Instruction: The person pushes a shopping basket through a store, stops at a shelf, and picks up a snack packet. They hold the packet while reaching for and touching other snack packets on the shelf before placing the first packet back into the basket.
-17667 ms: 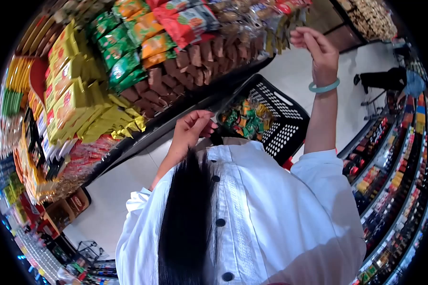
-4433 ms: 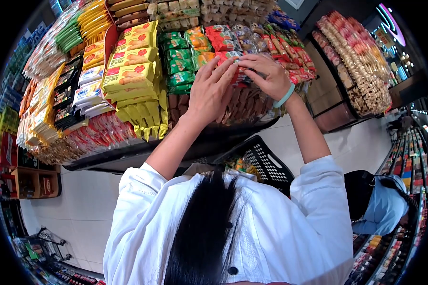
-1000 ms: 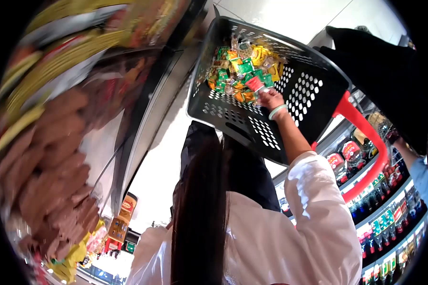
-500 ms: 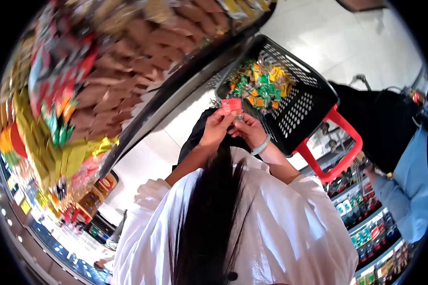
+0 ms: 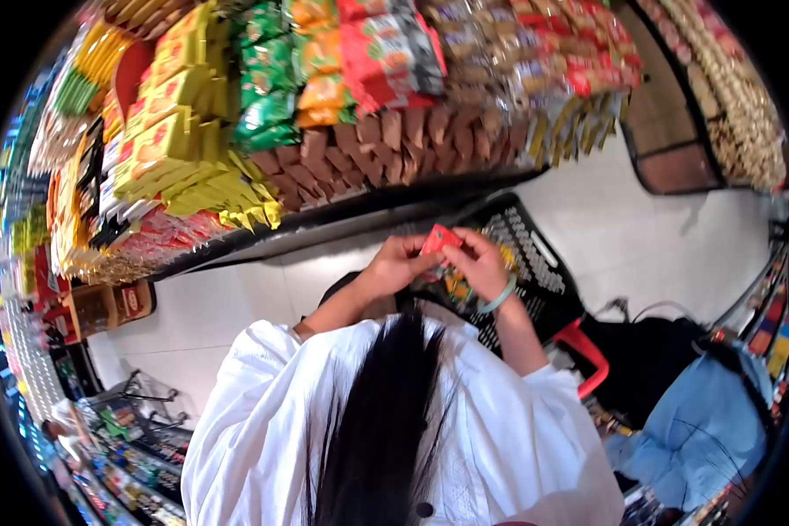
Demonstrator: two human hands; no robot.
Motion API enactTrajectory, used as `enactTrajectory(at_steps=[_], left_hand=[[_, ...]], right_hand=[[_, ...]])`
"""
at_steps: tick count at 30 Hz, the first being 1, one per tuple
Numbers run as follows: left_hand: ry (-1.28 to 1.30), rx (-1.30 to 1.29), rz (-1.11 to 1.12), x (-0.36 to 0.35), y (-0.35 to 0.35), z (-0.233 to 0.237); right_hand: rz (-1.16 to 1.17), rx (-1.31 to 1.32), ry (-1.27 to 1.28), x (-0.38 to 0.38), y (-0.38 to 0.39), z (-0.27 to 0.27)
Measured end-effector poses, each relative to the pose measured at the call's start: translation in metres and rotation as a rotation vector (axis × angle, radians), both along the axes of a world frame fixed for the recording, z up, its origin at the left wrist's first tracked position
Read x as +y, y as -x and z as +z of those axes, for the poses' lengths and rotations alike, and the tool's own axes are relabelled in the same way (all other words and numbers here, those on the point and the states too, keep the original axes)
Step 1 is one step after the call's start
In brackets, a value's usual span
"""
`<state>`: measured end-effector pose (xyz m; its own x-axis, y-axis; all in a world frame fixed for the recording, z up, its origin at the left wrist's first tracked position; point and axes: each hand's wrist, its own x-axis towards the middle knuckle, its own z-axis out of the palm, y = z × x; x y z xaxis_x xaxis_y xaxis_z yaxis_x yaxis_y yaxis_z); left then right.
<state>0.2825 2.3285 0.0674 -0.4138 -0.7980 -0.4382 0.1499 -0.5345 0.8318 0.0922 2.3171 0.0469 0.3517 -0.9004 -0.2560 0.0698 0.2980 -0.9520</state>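
A small red packet [image 5: 441,238] is pinched between my two hands, above the near side of a black shopping basket [image 5: 548,273]. My left hand [image 5: 395,266] grips its left edge, fingers closed. On the other side, my right hand [image 5: 480,264] is closed on the packet with the thumb on its face, and a pale bangle [image 5: 498,296] circles that wrist. Yellow and orange wrapped pieces [image 5: 456,285] show in the basket below my hands, partly hidden by them. The basket's red handle [image 5: 593,361] sticks out to the right.
A shelf display ahead carries brown packets [image 5: 394,149], yellow packets [image 5: 162,145], green bags [image 5: 266,79] and a red bag [image 5: 390,57]. A person in a light blue top [image 5: 706,421] is close on my right. Another display [image 5: 736,114] stands at far right.
My view has swung towards the shelf, which now fills the top. Both hands still hold the red packet, now tilted, and they cover more of the basket.
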Motion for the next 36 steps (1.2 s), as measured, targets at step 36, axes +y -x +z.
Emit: enactTrajectory(at_steps=[36], left_hand=[[0.753, 0.188, 0.181, -0.001, -0.073, 0.142]], right_hand=[[0.102, -0.425, -0.206, -0.016, -0.075, 0.175]])
